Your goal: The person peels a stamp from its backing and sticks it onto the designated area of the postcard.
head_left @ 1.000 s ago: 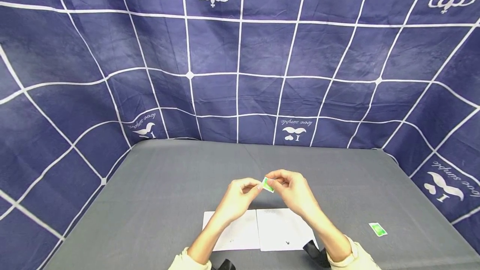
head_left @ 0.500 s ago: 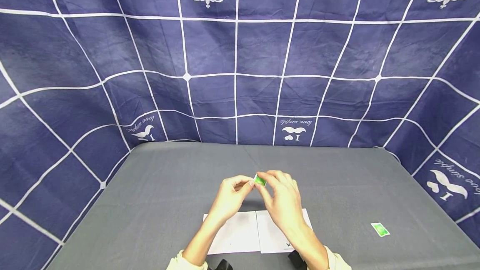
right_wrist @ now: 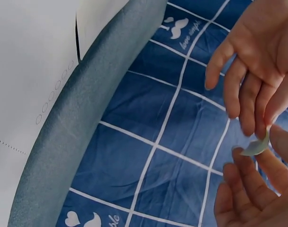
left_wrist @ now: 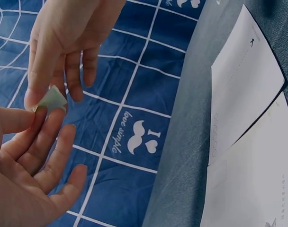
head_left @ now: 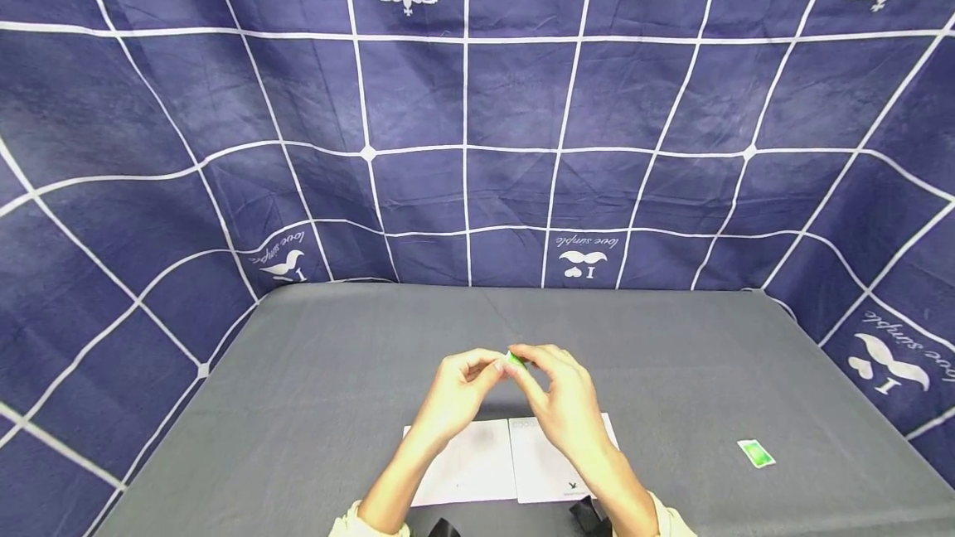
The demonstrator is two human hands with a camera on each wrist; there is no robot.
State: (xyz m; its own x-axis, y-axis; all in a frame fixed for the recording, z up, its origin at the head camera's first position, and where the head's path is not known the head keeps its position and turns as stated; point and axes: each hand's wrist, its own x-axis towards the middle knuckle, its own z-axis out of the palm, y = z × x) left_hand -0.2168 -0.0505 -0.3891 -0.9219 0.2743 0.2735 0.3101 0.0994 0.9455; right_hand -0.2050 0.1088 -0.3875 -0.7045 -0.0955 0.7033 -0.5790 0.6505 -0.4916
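Above the table, both hands pinch one small green stamp (head_left: 515,360) with a toothed white edge. My left hand (head_left: 464,392) grips its left side between thumb and forefinger. From the right, my right hand (head_left: 563,392) pinches it, the fingers covering much of its green face. The pale back of the stamp (left_wrist: 53,99) shows in the left wrist view, while in the right wrist view the stamp (right_wrist: 256,148) looks bent. Below the hands lie two white cards side by side, a left card (head_left: 473,462) and a right card (head_left: 540,479) with a small dark bird print.
A second green stamp (head_left: 757,453) lies on the grey tabletop (head_left: 358,355), well to the right of the cards. A blue curtain (head_left: 425,98) with white grid lines hangs behind and at both sides. Black bands (head_left: 589,514) sit at the wrists.
Hands and stamp have shifted slightly left, the right hand most. Its fingers have closed in over the stamp, so less green shows. The second stamp stays on the table.
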